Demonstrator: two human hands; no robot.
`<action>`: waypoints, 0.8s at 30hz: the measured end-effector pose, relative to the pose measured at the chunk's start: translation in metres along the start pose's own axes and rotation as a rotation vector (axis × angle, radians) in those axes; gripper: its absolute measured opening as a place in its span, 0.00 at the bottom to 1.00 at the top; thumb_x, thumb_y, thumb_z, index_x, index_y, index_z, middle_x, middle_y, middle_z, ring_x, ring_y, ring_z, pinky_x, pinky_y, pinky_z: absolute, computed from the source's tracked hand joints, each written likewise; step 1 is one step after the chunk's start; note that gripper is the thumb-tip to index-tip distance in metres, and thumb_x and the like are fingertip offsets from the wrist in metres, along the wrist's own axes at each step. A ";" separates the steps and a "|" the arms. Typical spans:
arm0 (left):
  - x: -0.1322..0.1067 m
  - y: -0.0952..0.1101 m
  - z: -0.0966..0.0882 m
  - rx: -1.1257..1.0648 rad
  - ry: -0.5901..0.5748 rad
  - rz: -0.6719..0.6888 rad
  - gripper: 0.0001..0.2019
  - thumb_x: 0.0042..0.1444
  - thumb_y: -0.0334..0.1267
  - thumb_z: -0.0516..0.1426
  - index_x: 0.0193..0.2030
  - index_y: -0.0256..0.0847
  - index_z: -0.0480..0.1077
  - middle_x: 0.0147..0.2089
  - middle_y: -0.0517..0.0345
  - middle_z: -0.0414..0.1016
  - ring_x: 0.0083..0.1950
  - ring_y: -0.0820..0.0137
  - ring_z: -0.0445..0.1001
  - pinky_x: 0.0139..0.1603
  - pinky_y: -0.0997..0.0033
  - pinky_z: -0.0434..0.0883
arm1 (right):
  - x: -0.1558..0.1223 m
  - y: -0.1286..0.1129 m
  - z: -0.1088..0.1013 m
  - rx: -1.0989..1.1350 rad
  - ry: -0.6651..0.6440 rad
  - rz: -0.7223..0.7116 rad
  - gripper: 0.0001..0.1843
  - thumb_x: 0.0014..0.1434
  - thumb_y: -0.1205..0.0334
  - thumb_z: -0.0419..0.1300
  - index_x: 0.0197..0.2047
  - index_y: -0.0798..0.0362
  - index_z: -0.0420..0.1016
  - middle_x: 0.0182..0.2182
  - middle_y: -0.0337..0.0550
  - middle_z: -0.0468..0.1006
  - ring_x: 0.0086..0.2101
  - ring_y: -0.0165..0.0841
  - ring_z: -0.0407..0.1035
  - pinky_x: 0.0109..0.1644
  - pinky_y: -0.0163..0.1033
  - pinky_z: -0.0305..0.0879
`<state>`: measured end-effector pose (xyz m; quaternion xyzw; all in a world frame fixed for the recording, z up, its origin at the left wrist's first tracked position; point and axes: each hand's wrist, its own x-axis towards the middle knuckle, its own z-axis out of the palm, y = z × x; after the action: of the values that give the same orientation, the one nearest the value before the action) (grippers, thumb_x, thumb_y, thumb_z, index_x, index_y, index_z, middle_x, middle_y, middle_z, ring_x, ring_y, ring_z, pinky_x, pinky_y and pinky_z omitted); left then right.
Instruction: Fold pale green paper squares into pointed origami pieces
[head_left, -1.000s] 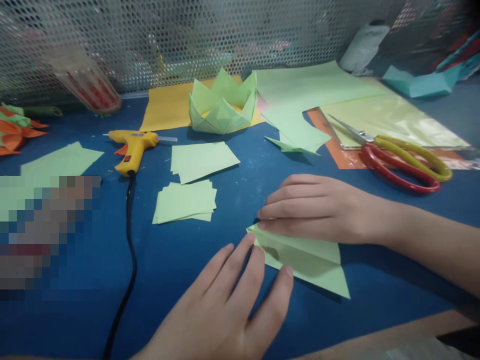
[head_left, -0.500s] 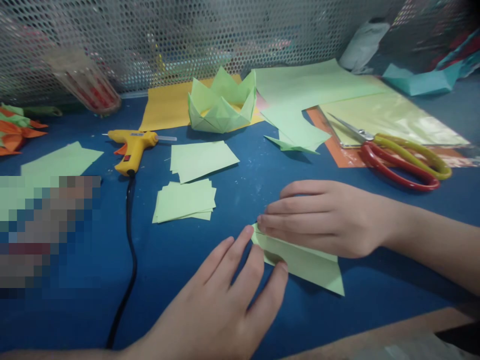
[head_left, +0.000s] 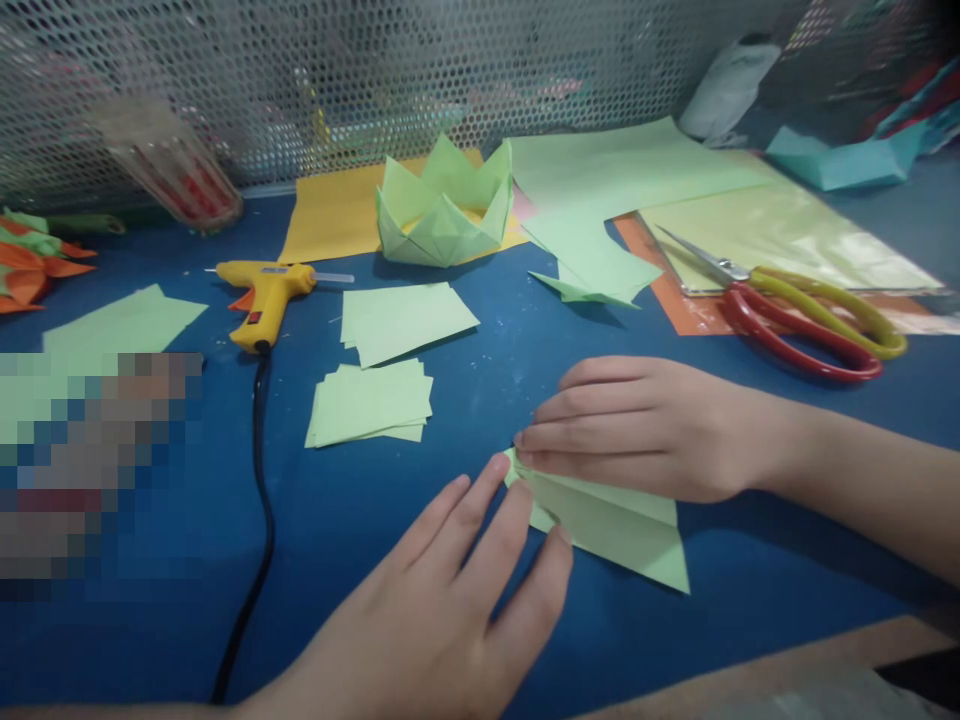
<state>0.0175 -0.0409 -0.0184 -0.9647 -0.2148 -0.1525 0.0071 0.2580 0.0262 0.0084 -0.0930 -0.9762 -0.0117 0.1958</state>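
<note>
A folded light-green sheet of paper lies on the blue table, one crease running along its length. My left hand reaches in from the lower left with its fingers spread, fingertips touching the paper's left end and near edge. From the right, my right hand lies over the sheet's far side, fingers stretched out side by side and pressing on it. Its thumb is hidden. Two small stacks of green paper pieces sit just left of my hands.
A yellow glue gun with a black cord lies at left. Behind stands a green paper crown shape. Red-and-yellow-handled scissors rest on packaged paper at right. A perforated metal panel borders the back.
The fingers of my left hand have shifted slightly along the paper's left end. My right hand has moved up a little. The paper lies in nearly the same place.
</note>
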 end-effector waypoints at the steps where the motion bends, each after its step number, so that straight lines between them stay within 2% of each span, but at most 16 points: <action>1: 0.000 0.000 0.001 0.006 0.007 -0.002 0.19 0.61 0.30 0.50 0.58 0.32 0.62 0.59 0.37 0.69 0.66 0.48 0.61 0.62 0.51 0.64 | 0.000 0.000 0.000 -0.003 -0.001 0.001 0.22 0.70 0.71 0.41 0.39 0.60 0.77 0.43 0.47 0.81 0.44 0.34 0.71 0.48 0.41 0.66; 9: -0.002 0.003 0.004 0.067 0.075 0.000 0.16 0.62 0.29 0.48 0.56 0.30 0.64 0.58 0.38 0.71 0.66 0.53 0.62 0.65 0.56 0.61 | 0.002 0.001 0.000 0.009 0.008 0.010 0.22 0.70 0.72 0.41 0.40 0.60 0.77 0.43 0.46 0.81 0.45 0.33 0.72 0.48 0.40 0.67; 11: -0.001 0.001 -0.003 0.048 0.049 0.005 0.16 0.63 0.27 0.46 0.55 0.30 0.64 0.57 0.38 0.72 0.65 0.53 0.63 0.64 0.57 0.63 | 0.002 0.000 -0.001 0.019 0.009 0.017 0.23 0.71 0.71 0.40 0.41 0.60 0.77 0.43 0.45 0.81 0.45 0.33 0.72 0.49 0.39 0.66; 12: 0.000 0.000 -0.007 0.023 -0.060 0.031 0.17 0.63 0.26 0.46 0.57 0.31 0.64 0.59 0.38 0.70 0.65 0.53 0.63 0.64 0.57 0.63 | 0.002 -0.001 -0.001 0.026 0.009 0.022 0.24 0.71 0.71 0.39 0.41 0.59 0.77 0.43 0.45 0.81 0.45 0.32 0.72 0.49 0.39 0.67; 15: 0.005 -0.003 -0.016 -0.013 -0.110 0.054 0.16 0.63 0.26 0.47 0.57 0.30 0.64 0.59 0.35 0.69 0.65 0.53 0.64 0.63 0.56 0.64 | 0.002 -0.001 -0.002 0.065 -0.007 0.052 0.24 0.71 0.70 0.38 0.42 0.59 0.77 0.43 0.46 0.81 0.46 0.31 0.72 0.51 0.38 0.67; 17: 0.007 -0.005 -0.017 -0.027 -0.092 0.059 0.15 0.63 0.27 0.49 0.55 0.30 0.65 0.58 0.35 0.71 0.63 0.53 0.66 0.61 0.56 0.66 | 0.003 -0.001 -0.003 0.110 -0.023 0.073 0.23 0.71 0.69 0.39 0.43 0.61 0.77 0.43 0.48 0.81 0.47 0.31 0.71 0.53 0.37 0.67; 20: 0.007 -0.003 -0.008 -0.038 -0.055 0.062 0.14 0.62 0.28 0.51 0.54 0.32 0.66 0.56 0.37 0.73 0.62 0.53 0.68 0.60 0.55 0.67 | 0.004 0.000 -0.004 0.184 -0.049 0.081 0.23 0.71 0.69 0.40 0.43 0.64 0.76 0.44 0.52 0.80 0.48 0.32 0.70 0.57 0.37 0.66; 21: 0.006 -0.002 -0.004 -0.041 -0.043 0.057 0.15 0.62 0.28 0.51 0.55 0.32 0.66 0.56 0.37 0.73 0.62 0.52 0.67 0.61 0.54 0.67 | 0.004 0.000 -0.005 0.206 -0.056 0.080 0.23 0.71 0.69 0.39 0.44 0.65 0.76 0.44 0.53 0.80 0.48 0.33 0.70 0.57 0.38 0.66; 23: 0.002 0.001 0.003 -0.051 0.055 0.011 0.16 0.61 0.29 0.52 0.55 0.33 0.65 0.56 0.38 0.73 0.64 0.51 0.64 0.63 0.51 0.64 | 0.004 0.000 -0.005 0.236 -0.072 0.083 0.24 0.71 0.69 0.39 0.44 0.65 0.76 0.45 0.54 0.79 0.48 0.33 0.70 0.58 0.38 0.65; 24: 0.000 0.001 0.006 -0.066 0.052 -0.003 0.17 0.60 0.29 0.52 0.56 0.33 0.64 0.57 0.38 0.72 0.66 0.50 0.62 0.64 0.49 0.62 | 0.004 0.001 -0.006 0.247 -0.076 0.084 0.24 0.71 0.69 0.38 0.44 0.66 0.76 0.45 0.54 0.79 0.48 0.33 0.70 0.58 0.38 0.65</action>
<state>0.0196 -0.0419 -0.0239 -0.9597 -0.2108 -0.1846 -0.0193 0.2569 0.0271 0.0149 -0.1093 -0.9721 0.1205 0.1689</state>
